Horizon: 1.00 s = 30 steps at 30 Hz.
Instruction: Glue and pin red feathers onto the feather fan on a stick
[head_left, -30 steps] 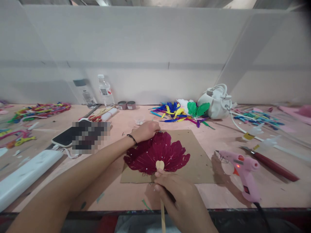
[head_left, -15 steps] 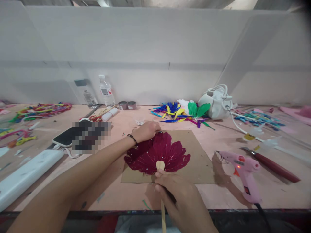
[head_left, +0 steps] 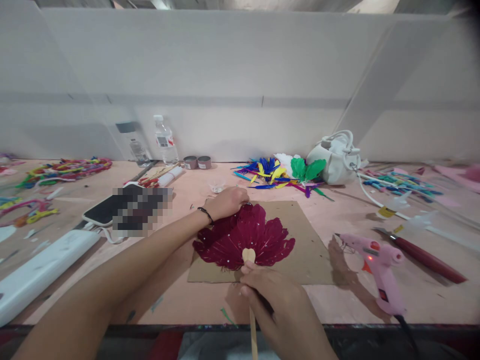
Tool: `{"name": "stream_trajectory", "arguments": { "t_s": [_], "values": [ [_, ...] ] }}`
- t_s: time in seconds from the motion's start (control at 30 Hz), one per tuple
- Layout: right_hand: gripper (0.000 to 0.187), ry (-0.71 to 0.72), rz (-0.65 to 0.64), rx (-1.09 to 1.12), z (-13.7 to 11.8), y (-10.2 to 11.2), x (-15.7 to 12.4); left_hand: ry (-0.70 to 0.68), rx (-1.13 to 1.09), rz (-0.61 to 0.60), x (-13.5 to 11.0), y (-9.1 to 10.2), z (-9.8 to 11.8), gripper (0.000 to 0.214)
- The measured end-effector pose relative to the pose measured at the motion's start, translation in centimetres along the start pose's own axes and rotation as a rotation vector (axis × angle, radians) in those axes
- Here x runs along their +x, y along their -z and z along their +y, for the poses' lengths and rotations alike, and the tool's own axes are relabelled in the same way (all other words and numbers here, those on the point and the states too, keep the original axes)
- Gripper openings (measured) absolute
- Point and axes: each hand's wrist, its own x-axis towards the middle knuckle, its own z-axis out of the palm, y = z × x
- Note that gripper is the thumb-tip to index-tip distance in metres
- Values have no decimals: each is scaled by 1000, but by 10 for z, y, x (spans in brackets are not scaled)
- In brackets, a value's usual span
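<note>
A dark red feather fan (head_left: pixel 258 230) dotted with small white beads lies on a sheet of cardboard (head_left: pixel 300 250). Its wooden handle (head_left: pixel 253 330) has a heart-shaped top and runs down past the table's front edge. My right hand (head_left: pixel 277 290) is closed round the upper handle, just below the heart. At the far edge of the feathers, my left hand (head_left: pixel 228 201) has its fingers pinched together. A small dark bit shows at those fingertips, too small to name. The left palm hides part of the fan's upper left.
To the right lie a pink glue gun (head_left: pixel 378 265), its light on, and a red-handled knife (head_left: pixel 427 257). Coloured feathers (head_left: pixel 273 172) and a white bag (head_left: pixel 332 162) are at the back. Leftward are a phone (head_left: pixel 107 210), a power strip (head_left: pixel 48 272) and a water bottle (head_left: pixel 165 142).
Both hands keep their places on the fan. The whole view has shifted very slightly; nothing is picked up or let go.
</note>
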Motion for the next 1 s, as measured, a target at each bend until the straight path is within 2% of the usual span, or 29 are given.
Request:
{"name": "stream_trajectory", "arguments": {
  "t_s": [1.0],
  "values": [
    [25,9,9,-6,0,0,-1,-1,-2,-4,-1,2,1,25]
  ]
}}
